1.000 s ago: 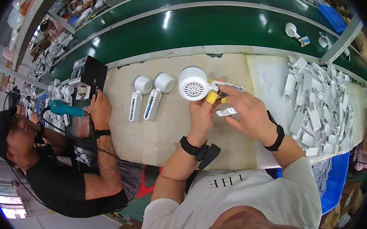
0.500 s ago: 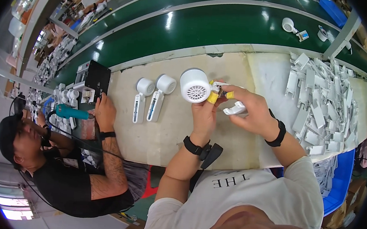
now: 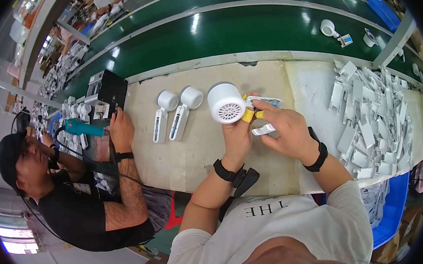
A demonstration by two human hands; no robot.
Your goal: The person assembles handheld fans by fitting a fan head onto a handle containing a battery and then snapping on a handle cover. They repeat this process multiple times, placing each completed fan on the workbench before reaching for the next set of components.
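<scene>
A white handheld fan point(image 3: 225, 101) with a round grilled head is held up over the worktable, its handle pointing right. My left hand point(image 3: 237, 139) is closed around it just below the head, with yellow tape on the fingers. My right hand point(image 3: 289, 133) has its fingertips on the open handle, where something blue shows inside. Between the thumb and lower fingers of that hand is a small white plastic cover point(image 3: 263, 130). To the left, two similar fans point(image 3: 166, 101) point(image 3: 191, 97) lie side by side with their handles toward me.
A heap of white plastic covers point(image 3: 369, 122) lies on the right of the worktable point(image 3: 194, 165). Beyond runs a green conveyor point(image 3: 259, 29) carrying fan parts point(image 3: 329, 28). At left a co-worker point(image 3: 83, 186) sits by a black box point(image 3: 110, 94) and a teal power screwdriver point(image 3: 83, 128). A blue bin point(image 3: 393, 216) stands lower right.
The fan's handle has turned so its open side with the blue part shows. My right fingers have shifted left onto it, carrying the cover along. Parts on the conveyor have moved slightly left.
</scene>
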